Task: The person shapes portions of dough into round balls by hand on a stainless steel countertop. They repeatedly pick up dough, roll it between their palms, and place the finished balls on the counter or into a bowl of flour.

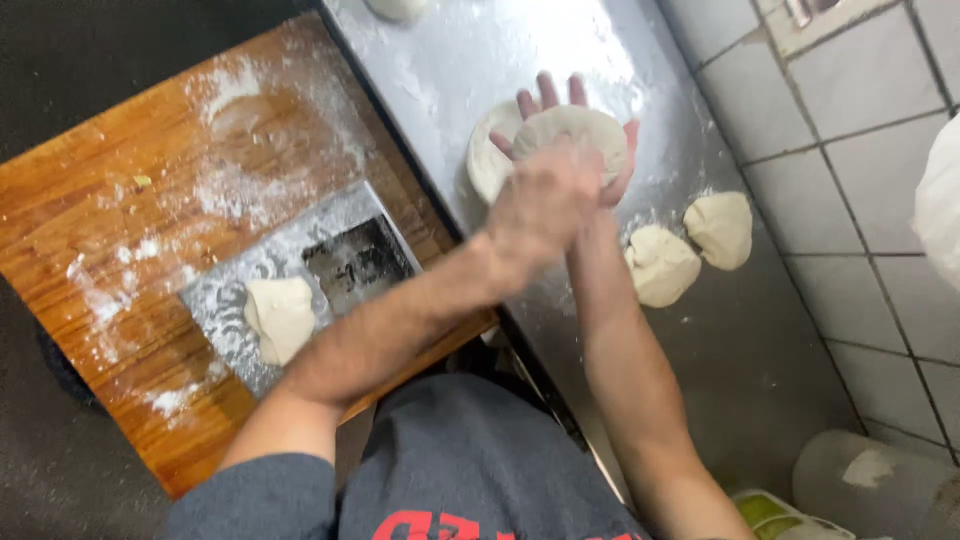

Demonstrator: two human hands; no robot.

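Dough disc [575, 135] upper centre of frame, sandwiched flat between hands: right hand [600, 150] open beneath, fingers toward top; left hand [540, 205] blurred, pressed on nearer edge. Second disc [488, 160] just left on steel counter [720, 340].

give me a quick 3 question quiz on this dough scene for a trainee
1. True or false: the flattened dough disc is pressed between the right hand and the left hand.
2. How many dough balls lie on the steel counter just right of the forearms?
A. one
B. two
C. four
3. What does the dough piece on the wooden board rest on?

Key
1. True. The right palm lies under the disc, and the blurred left hand comes over it.
2. B.
3. A floured metal scale; the dough sits at its near end.
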